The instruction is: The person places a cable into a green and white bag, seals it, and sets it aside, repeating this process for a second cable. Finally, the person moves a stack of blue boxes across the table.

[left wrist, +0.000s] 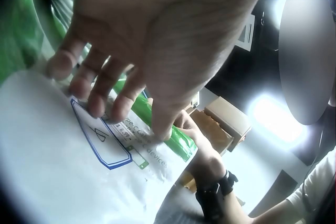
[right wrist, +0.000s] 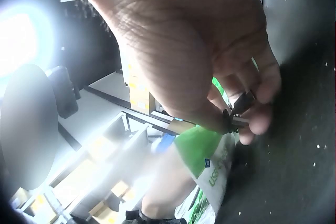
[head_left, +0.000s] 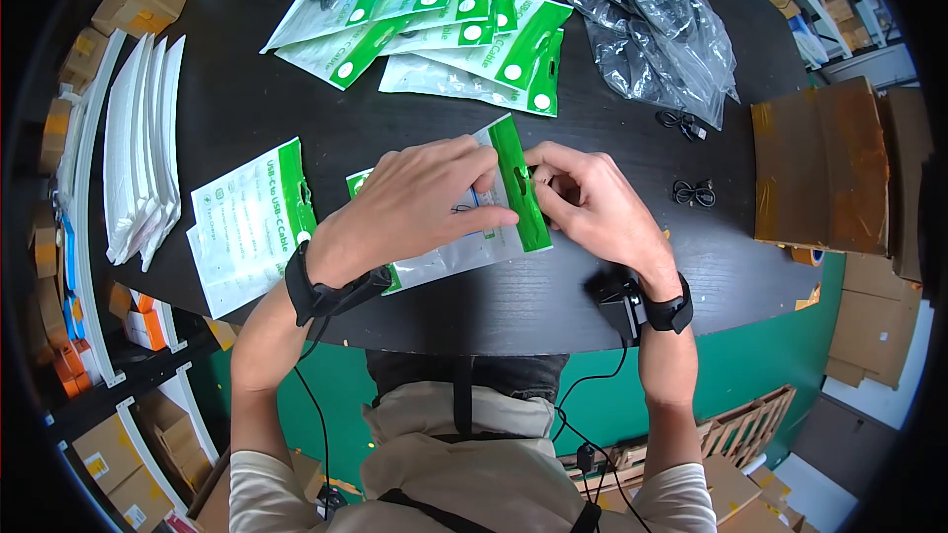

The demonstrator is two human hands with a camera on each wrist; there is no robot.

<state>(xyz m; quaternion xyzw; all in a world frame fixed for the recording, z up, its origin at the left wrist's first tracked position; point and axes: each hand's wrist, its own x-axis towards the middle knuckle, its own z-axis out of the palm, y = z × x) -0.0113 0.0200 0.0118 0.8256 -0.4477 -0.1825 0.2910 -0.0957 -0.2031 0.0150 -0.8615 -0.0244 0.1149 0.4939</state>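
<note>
My left hand lies across a white-and-green USB-C cable bag, its spread fingertips and thumb resting on the printed front. That thumb reaches to the bag's green header strip. At the header's other side, my right hand pinches a small black cable between thumb and fingers. Its dark plug shows among the fingertips in the right wrist view. A blue-outlined label shows on the bag's front in the left wrist view. The rest of the cable is hidden by my hand.
Another USB-C cable bag lies at left, beside standing white envelopes. Several packed green bags are heaped at the back. Clear plastic bags and coiled black cables lie right, near a cardboard box.
</note>
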